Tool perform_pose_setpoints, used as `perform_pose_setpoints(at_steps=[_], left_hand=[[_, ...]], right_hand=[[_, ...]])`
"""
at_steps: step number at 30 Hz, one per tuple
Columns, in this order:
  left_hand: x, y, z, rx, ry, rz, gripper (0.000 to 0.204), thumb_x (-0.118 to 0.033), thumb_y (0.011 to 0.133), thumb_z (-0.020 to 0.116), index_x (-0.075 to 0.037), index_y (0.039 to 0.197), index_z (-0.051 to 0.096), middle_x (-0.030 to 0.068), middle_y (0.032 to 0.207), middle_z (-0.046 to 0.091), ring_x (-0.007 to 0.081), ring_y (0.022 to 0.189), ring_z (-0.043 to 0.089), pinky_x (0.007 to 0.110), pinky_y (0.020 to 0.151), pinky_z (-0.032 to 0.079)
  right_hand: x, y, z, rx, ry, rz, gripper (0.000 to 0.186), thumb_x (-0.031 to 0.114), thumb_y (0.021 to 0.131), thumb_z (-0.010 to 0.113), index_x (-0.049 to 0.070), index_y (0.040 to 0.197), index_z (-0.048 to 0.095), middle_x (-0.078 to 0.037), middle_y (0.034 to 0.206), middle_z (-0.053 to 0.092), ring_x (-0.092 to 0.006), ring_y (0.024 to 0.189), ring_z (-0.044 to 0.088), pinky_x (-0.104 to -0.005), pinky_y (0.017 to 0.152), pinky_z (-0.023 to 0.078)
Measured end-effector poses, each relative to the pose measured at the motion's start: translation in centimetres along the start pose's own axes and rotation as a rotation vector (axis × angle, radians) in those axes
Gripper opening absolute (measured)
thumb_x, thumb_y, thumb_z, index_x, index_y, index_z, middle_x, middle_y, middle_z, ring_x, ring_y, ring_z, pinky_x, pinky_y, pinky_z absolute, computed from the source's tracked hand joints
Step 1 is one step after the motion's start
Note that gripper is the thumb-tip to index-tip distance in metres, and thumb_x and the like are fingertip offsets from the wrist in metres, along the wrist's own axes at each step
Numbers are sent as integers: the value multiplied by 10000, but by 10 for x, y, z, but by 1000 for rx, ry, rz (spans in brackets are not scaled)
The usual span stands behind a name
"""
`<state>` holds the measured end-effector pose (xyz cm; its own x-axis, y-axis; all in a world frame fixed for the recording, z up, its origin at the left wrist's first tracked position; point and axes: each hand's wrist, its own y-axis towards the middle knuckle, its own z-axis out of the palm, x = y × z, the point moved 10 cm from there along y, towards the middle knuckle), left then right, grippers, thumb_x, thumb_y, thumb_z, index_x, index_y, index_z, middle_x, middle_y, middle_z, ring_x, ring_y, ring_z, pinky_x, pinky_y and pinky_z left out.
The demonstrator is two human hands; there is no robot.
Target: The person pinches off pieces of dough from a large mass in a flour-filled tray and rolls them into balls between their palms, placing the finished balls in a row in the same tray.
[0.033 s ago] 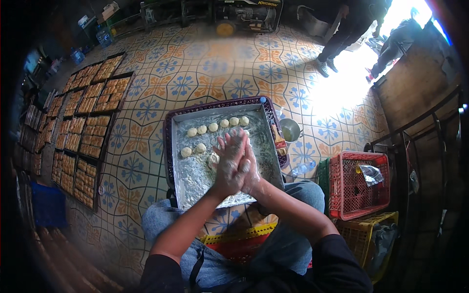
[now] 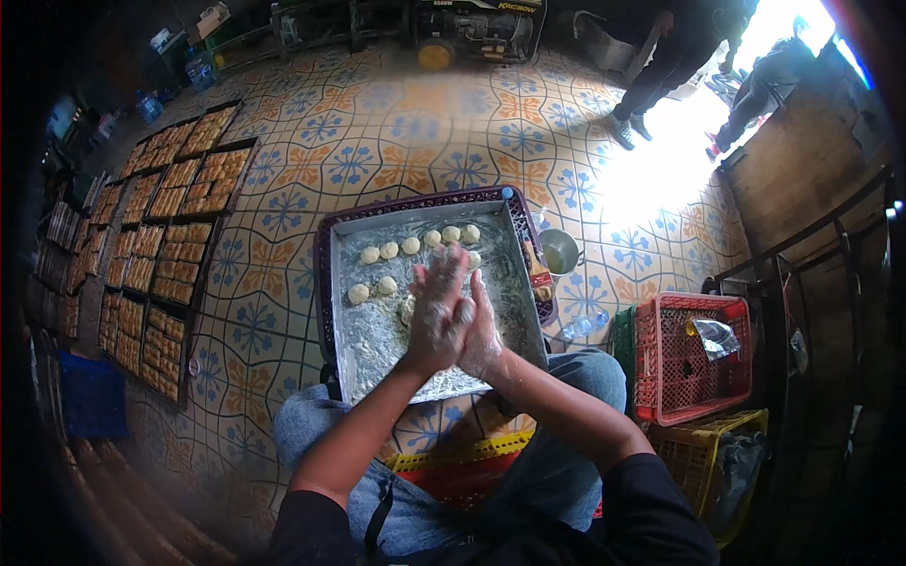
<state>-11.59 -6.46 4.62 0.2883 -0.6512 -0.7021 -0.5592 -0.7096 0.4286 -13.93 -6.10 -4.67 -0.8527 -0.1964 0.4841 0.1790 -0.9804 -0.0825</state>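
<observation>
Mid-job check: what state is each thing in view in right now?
Left hand: floury, fingers extended, against the right; anything between hidden
Right hand: floury, fingers extended
Dough balls: rounded, set in rows
Metal tray: floured, inside the purple crate
Brush: lying at the tray's right side
Pot: upright, uncovered
Clear bottle: lying down
Red crate: open-topped, silver packet inside
Pastries: browned, in rows
</observation>
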Motion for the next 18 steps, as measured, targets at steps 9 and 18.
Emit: perform_pose_setpoints(at_steps=[9, 18], left_hand=[[-23, -12, 15, 93, -66, 194, 791, -444, 946, 565, 19, 1552, 353, 239, 1615, 320, 384, 1534, 234, 505, 1252, 51], [20, -6, 9, -31, -74, 11, 683, -393, 986, 545, -34, 1546, 389, 194, 1607, 364, 370, 1530, 255, 570, 1233, 23]], right_hand=[[-3, 4, -2, -76, 180, 37, 891, 816, 944, 240, 221, 1606, 284, -57, 1635, 341, -316, 1501, 301, -594, 1179, 241], [-33, 7, -37, 92, -21, 99, 1016, 894, 873, 198, 212, 1625, 229, -117, 1662, 268, -349, 1494, 298, -641, 1145, 268]])
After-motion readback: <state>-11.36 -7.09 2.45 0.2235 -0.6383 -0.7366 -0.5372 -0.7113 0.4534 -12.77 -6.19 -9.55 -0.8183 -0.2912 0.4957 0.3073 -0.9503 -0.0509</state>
